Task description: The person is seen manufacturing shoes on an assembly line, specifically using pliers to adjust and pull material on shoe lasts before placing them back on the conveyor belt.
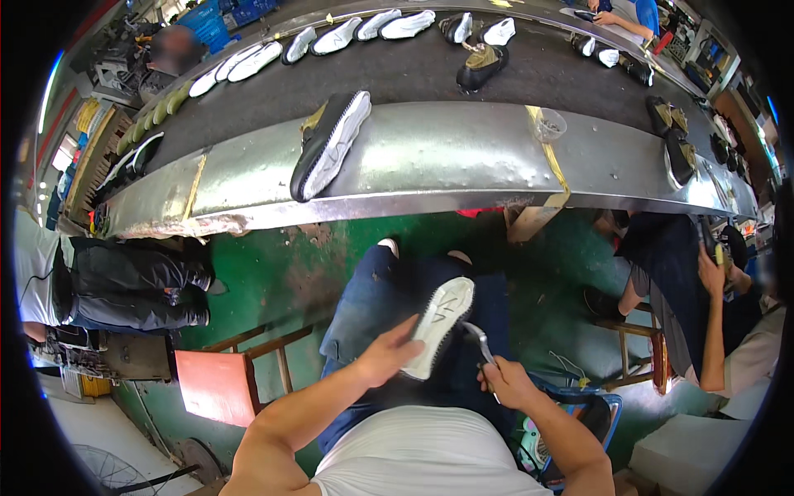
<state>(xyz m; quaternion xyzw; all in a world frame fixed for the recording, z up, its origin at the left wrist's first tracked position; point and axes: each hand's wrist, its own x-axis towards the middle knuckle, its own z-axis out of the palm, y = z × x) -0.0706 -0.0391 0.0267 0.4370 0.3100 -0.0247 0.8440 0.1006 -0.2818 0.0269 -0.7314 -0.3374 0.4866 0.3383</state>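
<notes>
My left hand [389, 354] grips a shoe [442, 318] by its heel end, over my lap. The white underside faces up, with dark lines on it and stitching along the edge. Just to the right, my right hand [507, 383] is closed round the handle of a metal hand tool [478, 337] with a curved head. That head is close to the shoe's right edge; whether they touch, I cannot tell. Ahead of me, a dark shoe [332, 145] with a white underside rests on its side on the metal bench edge [430, 149].
A dark conveyor belt [397, 74] carries a row of white-bottomed shoes [335, 37] and a black-and-olive shoe [482, 66]. A clear cup [548, 126] sits on the metal edge. An orange-topped stool [217, 387] stands left; a co-worker [711, 306] sits at right.
</notes>
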